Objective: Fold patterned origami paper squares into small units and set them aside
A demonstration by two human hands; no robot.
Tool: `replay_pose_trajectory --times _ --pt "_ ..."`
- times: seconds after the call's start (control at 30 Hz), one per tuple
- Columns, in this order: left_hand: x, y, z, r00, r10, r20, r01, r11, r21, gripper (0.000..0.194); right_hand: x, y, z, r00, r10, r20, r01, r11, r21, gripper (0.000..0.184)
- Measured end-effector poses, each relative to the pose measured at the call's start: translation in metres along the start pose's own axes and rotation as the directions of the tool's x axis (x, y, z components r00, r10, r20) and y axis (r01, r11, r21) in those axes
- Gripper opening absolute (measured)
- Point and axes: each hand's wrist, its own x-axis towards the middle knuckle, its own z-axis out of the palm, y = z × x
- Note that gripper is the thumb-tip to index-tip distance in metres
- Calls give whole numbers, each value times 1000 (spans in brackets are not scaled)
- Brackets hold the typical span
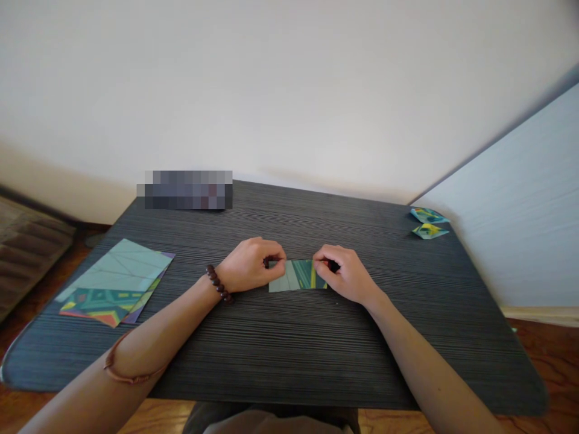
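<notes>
A small folded sheet of patterned paper (296, 277), pale green with dark green and yellow stripes, lies near the middle of the dark table. My left hand (256, 264) pinches its upper left corner between thumb and forefinger. At the upper right corner, my right hand (346, 271) closes thumb and fingers on the same paper, with a bit of red showing there. Parts of the paper's upper corners are hidden by my fingertips.
Loose patterned sheets (122, 271) lie overlapping at the table's left. Two small folded paper pieces (429, 231) sit at the far right corner. A blurred-out object (185, 191) stands at the back left. The dark table (271, 355) meets a white wall (289, 90).
</notes>
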Motion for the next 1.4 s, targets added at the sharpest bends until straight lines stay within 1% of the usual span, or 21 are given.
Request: replay_pose_trajectory --times 0.1,0.13,0.23,0.3,0.33,0.4,0.47,0.57,0.67,0.73,0.8,0.9,1.0,1.17,1.3,1.4 --pt "-1 -4 -6 999 -41 30 40 999 22 14 0 8 -6 1000 -12 25 12 1000 22 15" --pt "-1 -5 -7 999 -46 24 45 998 35 14 0 10 -7 1000 -17 25 17 1000 14 15" --pt "-2 -3 -7 999 -21 -45 24 998 54 13 0 10 -7 998 -23 61 24 999 -23 13" --pt "-1 -2 -3 997 12 -74 -10 999 31 22 1 8 -5 997 -17 77 21 999 -47 12" --pt "-1 -2 -1 997 46 -66 -44 999 23 26 1 7 -3 997 -11 76 15 998 -55 12" --pt "1 -3 3 992 122 -27 -121 992 29 28 2 5 0 999 20 38 -17 997 -70 11" --pt "2 -6 7 985 171 9 -171 984 51 27 3 4 6 996 79 -44 -83 992 -90 9" --pt "2 -8 9 982 188 15 -188 977 98 26 4 4 16 967 180 -180 -203 972 -118 9" --pt "1 -9 10 981 194 5 -193 969 152 27 4 4 20 946 216 -242 -251 960 -125 12" --pt "0 -9 10 982 188 -7 -183 965 187 28 2 4 19 951 194 -239 -229 965 -127 13" --pt "0 -11 10 985 172 -22 -164 964 209 29 -1 4 16 965 151 -216 -178 977 -114 13" --pt "-1 -12 8 988 154 -23 -146 967 210 32 -4 5 13 976 103 -194 -123 988 -91 17" --pt "-1 -12 8 988 154 -6 -149 967 207 29 -5 6 13 978 89 -190 -108 990 -95 20" --pt "-1 -12 8 990 144 -1 -141 969 202 31 -5 8 14 981 59 -183 -80 990 -114 20" --pt "-1 -11 8 986 165 23 -166 958 233 33 -6 10 15 984 36 -172 -62 987 -150 23" --pt "-1 -9 7 986 160 39 -165 952 257 35 -8 11 17 986 -5 -170 -23 986 -165 24"
